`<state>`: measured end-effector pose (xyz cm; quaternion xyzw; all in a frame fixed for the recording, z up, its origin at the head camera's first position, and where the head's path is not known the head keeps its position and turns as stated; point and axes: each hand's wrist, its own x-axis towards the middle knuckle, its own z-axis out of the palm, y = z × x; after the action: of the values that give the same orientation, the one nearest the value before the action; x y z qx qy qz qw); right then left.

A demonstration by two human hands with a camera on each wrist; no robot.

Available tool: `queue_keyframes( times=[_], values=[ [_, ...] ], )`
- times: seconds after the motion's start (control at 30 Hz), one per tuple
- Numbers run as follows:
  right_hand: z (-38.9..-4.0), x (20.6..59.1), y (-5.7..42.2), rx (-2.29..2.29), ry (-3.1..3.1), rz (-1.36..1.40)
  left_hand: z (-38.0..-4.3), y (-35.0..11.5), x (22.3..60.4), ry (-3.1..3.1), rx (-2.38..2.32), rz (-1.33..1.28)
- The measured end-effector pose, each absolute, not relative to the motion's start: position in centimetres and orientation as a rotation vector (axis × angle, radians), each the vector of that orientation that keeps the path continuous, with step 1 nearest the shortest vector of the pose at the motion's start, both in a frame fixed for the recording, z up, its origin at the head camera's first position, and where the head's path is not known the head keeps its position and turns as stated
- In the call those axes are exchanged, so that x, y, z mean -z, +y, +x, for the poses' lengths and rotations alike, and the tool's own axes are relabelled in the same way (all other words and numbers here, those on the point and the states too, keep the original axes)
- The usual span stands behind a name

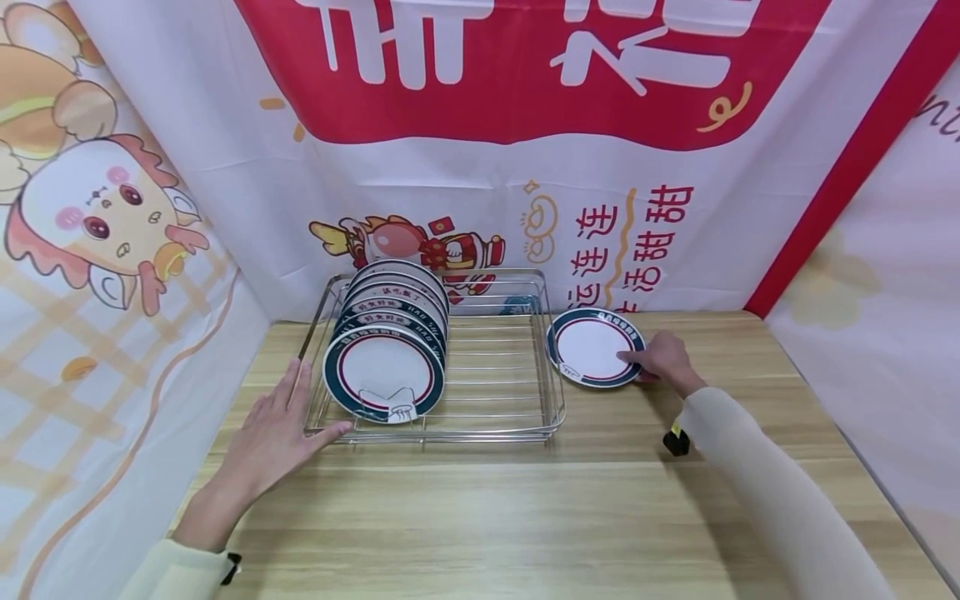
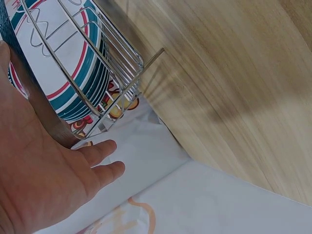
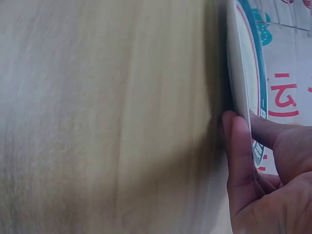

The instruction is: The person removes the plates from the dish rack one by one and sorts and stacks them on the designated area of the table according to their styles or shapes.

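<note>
A white plate [image 1: 590, 348] with a dark teal rim lies nearly flat to the right of the wire dish rack [image 1: 495, 435]. My right hand [image 1: 662, 360] pinches its right edge, thumb on top and fingers underneath, as the right wrist view shows with the plate [image 3: 243, 63]. Several matching plates [image 1: 382, 375] stand upright in a row in the rack's left part. My left hand [image 1: 262, 429] is at the rack's front left corner, fingers extended and thumb along the front rail. In the left wrist view, the left hand [image 2: 48, 165] is beside the rack's wire side.
The wooden table [image 1: 480, 517] carries the rack. A printed cloth [image 1: 450, 167] hangs behind it, with more printed cloth [image 1: 135, 333] at the left and right sides. A small black object with a yellow bit [image 1: 677, 442] is by the right sleeve.
</note>
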<state>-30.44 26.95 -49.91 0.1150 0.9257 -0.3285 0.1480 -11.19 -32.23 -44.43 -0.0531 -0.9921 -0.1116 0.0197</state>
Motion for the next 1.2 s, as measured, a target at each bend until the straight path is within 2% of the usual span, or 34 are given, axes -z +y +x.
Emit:
queue_keyframes(
  times=[0.73, 1.2],
  values=[
    [-30.4, 48.9, 27.3, 0.636, 2.734, 0.256, -11.2, -32.0, 44.2, -3.079, 0.343, -0.166],
    [-29.6, 46.0, 26.1, 0.347, 3.011, 0.017, -11.2, -32.2, 44.5, -3.070, 0.352, -0.177]
  ],
)
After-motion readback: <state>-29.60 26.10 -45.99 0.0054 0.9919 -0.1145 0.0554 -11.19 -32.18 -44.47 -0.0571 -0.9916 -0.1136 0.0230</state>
